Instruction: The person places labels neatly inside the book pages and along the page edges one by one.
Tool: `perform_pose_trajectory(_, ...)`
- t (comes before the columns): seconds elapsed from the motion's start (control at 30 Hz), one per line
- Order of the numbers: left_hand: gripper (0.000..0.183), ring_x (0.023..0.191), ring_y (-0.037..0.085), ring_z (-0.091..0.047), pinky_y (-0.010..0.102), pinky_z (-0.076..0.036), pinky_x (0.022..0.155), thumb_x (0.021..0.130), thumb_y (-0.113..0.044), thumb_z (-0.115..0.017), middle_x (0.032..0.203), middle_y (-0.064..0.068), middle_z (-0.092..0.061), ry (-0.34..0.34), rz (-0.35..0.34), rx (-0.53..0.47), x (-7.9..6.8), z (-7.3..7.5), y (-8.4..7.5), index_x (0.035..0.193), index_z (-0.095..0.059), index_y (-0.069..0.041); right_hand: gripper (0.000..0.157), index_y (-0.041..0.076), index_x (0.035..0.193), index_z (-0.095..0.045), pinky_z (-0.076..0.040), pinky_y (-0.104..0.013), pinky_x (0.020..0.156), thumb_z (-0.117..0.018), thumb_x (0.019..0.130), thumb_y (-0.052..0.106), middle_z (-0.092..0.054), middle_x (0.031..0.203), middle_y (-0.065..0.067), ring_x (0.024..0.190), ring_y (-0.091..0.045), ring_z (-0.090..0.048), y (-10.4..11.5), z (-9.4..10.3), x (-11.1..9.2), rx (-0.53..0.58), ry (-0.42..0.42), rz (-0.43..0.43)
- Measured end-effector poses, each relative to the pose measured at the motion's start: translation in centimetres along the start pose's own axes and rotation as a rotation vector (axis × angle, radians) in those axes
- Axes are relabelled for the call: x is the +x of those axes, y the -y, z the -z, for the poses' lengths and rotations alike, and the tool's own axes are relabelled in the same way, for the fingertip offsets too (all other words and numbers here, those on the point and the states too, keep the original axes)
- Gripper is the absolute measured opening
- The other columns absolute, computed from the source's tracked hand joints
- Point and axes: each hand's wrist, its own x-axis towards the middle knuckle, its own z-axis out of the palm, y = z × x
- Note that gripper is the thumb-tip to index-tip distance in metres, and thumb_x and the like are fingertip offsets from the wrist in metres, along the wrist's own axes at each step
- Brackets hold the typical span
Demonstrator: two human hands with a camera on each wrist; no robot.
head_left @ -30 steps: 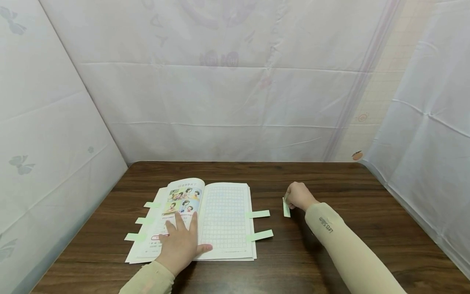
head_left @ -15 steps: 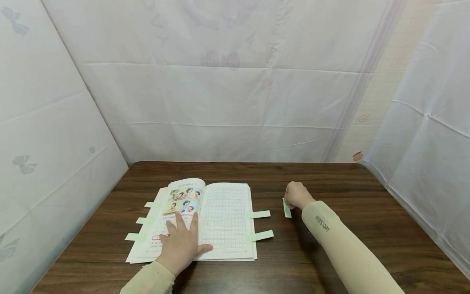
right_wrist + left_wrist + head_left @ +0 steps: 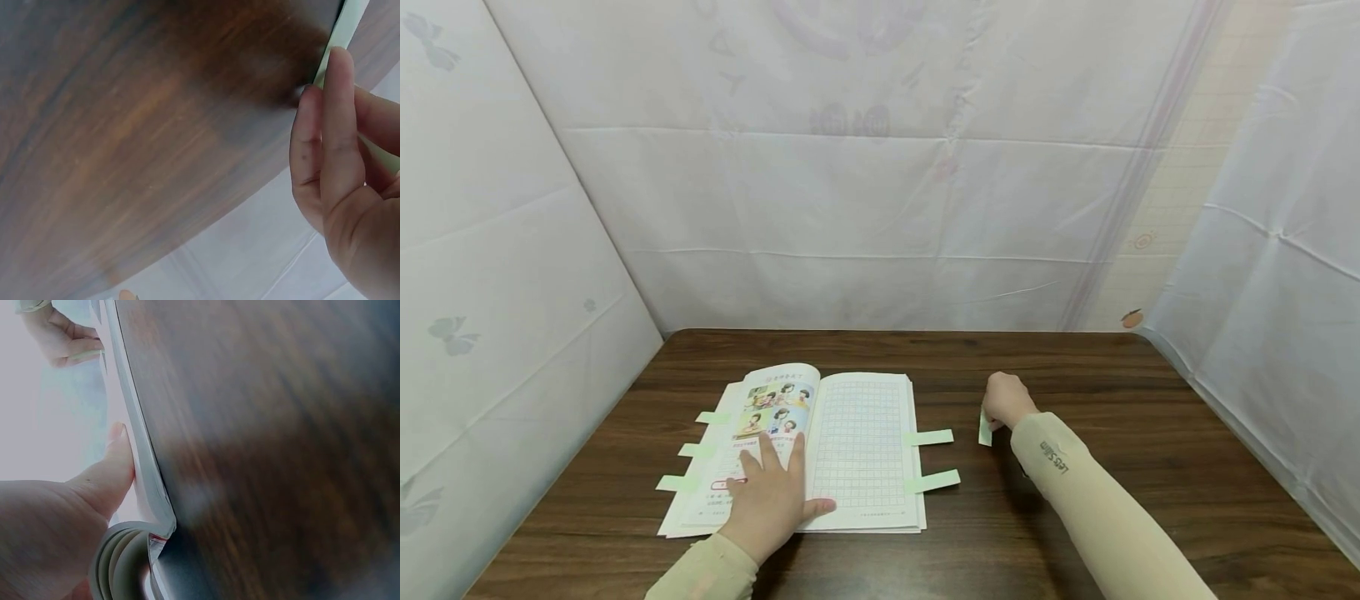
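Note:
An open workbook (image 3: 861, 442) lies on the table, with a picture page on the left and a gridded page on the right. Spread across its left page and spine, my left hand (image 3: 767, 504) rests with straight fingers. In the left wrist view its thumb (image 3: 115, 465) lies along the page near the book's bottom edge. To the right of the book, my right hand (image 3: 1007, 400) pinches a pale green sticky note strip (image 3: 985, 431) at the table surface. The right wrist view shows the strip's edge (image 3: 350, 22) running up from between finger and thumb.
Pale green sticky tabs stick out from the book: two on the right, such as the lower tab (image 3: 938, 481), and three on the left, such as the middle tab (image 3: 695, 450). Dark wood table (image 3: 1075, 358) surrounds it. White cloth (image 3: 880, 208) hangs behind and at both sides.
My right hand shifts slightly and its forearm swings a little left, covering more of the green strip. The left hand and the book stay put.

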Motion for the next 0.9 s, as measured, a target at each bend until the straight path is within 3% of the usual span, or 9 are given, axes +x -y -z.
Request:
perform_pose_trajectory(0.13, 0.102, 0.115, 0.070, -0.045, 0.075, -0.047, 0.075, 0.071, -0.069, -0.070, 0.136, 0.050, -0.038, -0.004, -0.004, -0.001, 0.0, 0.0, 0.0, 0.144, -0.047, -0.002, 0.022, -0.015, 0.099, -0.066, -0.049, -0.021, 0.047, -0.047, 0.094, -0.004, -0.068, 0.092, -0.026, 0.049, -0.013, -0.061, -0.4, -0.2, -0.2, 0.059, -0.006, -0.012)
perform_pose_trajectory(0.27, 0.102, 0.115, 0.069, -0.044, 0.075, -0.047, 0.075, 0.071, -0.069, -0.070, 0.136, 0.050, -0.037, -0.003, -0.003, -0.004, 0.0, 0.0, 0.0, 0.144, -0.047, -0.001, 0.021, -0.015, 0.103, -0.068, -0.057, -0.026, 0.056, -0.053, 0.091, -0.006, -0.069, 0.101, -0.029, 0.057, -0.015, -0.067, -0.9, -0.3, -0.7, 0.132, -0.024, -0.006)
perform_pose_trajectory(0.57, 0.103, 0.116, 0.070, -0.043, 0.076, -0.046, 0.077, 0.070, -0.068, -0.072, 0.137, 0.050, -0.036, 0.007, 0.010, -0.019, 0.0, 0.1, 0.0, 0.144, -0.046, -0.002, 0.022, -0.002, 0.085, -0.072, -0.058, -0.032, 0.064, -0.052, 0.095, 0.002, -0.069, 0.093, -0.017, 0.060, -0.014, -0.067, -1.2, -0.3, -1.4, 0.201, -0.050, -0.002)
perform_pose_trajectory(0.9, 0.103, 0.118, 0.070, -0.042, 0.076, -0.046, 0.079, 0.072, -0.068, -0.071, 0.139, 0.050, -0.035, 0.032, 0.016, -0.021, 0.0, 0.2, -0.1, 0.145, -0.045, -0.002, 0.013, 0.000, 0.074, -0.069, -0.059, -0.029, 0.062, -0.066, 0.086, -0.001, -0.072, 0.103, -0.022, 0.059, -0.011, -0.067, -1.3, -0.6, -1.3, 0.248, -0.057, -0.035)
